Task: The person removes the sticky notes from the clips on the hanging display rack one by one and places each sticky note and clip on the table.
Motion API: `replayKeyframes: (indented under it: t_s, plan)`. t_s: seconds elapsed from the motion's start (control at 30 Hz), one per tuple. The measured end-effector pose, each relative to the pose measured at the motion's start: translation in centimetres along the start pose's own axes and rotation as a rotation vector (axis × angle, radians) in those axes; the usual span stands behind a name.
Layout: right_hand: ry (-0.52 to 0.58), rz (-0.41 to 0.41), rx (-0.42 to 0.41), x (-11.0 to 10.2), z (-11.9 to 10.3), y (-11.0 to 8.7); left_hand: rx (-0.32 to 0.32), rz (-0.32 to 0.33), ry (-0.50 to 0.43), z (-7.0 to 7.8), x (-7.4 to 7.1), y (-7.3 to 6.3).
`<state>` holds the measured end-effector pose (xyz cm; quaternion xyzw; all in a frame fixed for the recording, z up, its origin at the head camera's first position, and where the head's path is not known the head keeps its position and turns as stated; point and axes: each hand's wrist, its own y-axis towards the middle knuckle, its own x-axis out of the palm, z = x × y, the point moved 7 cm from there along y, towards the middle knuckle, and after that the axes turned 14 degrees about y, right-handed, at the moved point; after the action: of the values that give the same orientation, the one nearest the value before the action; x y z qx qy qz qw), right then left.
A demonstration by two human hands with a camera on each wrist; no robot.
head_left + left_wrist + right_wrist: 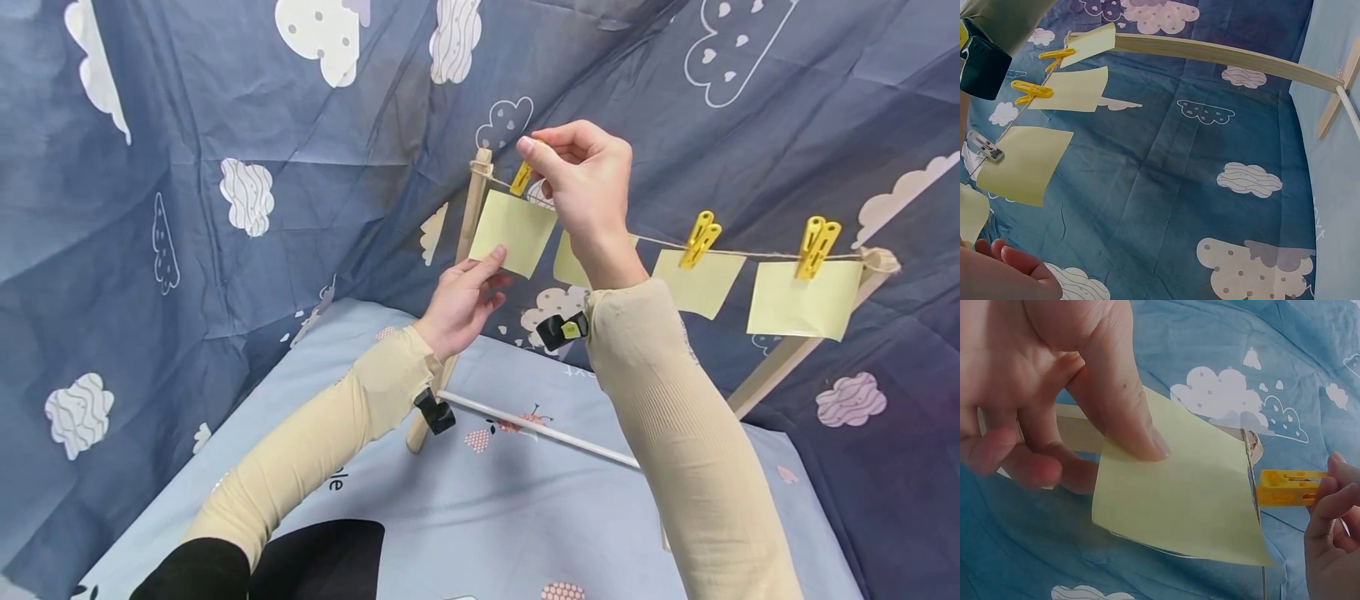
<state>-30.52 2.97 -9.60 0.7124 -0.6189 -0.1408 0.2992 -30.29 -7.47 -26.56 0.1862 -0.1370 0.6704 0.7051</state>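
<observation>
- Surface first: pale blue printed cloth [525, 517] spread out below both grips, with red-pink and black prints on it.
- Around the grips, behind and off to the sides, it's all dark blue fabric [150, 333] with wrinkles, seams and cloud prints.
- Left grip [465, 304] is pinching the lower part of a yellow note [513, 229], thumb on the near face. The note sits just above that grip, and below and left of the other one.
- Right grip [588, 171] has a yellow clip [521, 178] pinched in its fingertips. The clip's tip points down at the note's top edge, right by the string [765, 253]. Can't tell if it's actually biting the paper.
- Partly hidden behind the right wrist: another note [566, 262], on a greyish clip [985, 147].
- Further right of that grip, two more notes hang from the string, each on yellow clips [817, 247].
- Materials: thin squarish paper, slotted plasticky clips, twisted twine-looking string tied to pale wooden posts, the nearer one [471, 208] just left of the held note.
- Slim white rod [540, 429] runs below both grips.
</observation>
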Motion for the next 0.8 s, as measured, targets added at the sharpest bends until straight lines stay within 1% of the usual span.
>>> replayKeyframes:
  t_s: [0.23,0.4,0.53,0.73,0.8]
  plan:
    - [0.038,0.021,-0.022,-0.7,-0.2,-0.3,-0.003,0.026,0.016,-0.2,-0.1,0.0]
    - [0.048,0.026,-0.061,-1.1,-1.2,-0.9,-0.020,0.035,0.015,0.4,-0.1,-0.3]
    - [0.055,0.050,-0.071,-2.0,-1.8,-1.7,-0.028,0.048,0.012,1.0,-0.2,-0.7]
    - [0.162,0.093,-0.072,-3.8,-2.2,-2.7,-0.001,0.062,0.012,1.5,-0.5,-1.2]
    - [0.196,0.112,-0.073,-4.4,-2.2,-3.0,-0.004,0.070,0.019,1.5,-0.7,-1.3]
